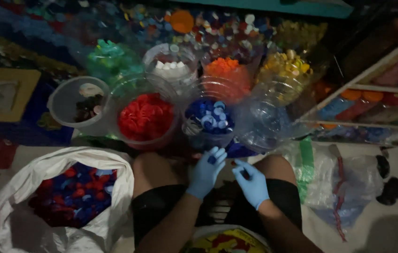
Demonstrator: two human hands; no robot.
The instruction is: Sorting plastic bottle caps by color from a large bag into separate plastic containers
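Looks like a dim home sorting corner: floor crowded with clear tubs (146,117) of colour-sorted bottle caps, a white sack (44,187), patterned rug (16,51).

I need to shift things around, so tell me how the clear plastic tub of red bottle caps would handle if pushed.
The clear plastic tub of red bottle caps looks wide and low, so it would probably slide rather than tip. It seems filled nearly to the rim, so caps might spill if jolted. Its thin clear wall would likely flex under a squeeze. The neighbouring clear tub of blue caps stands close and may get nudged.
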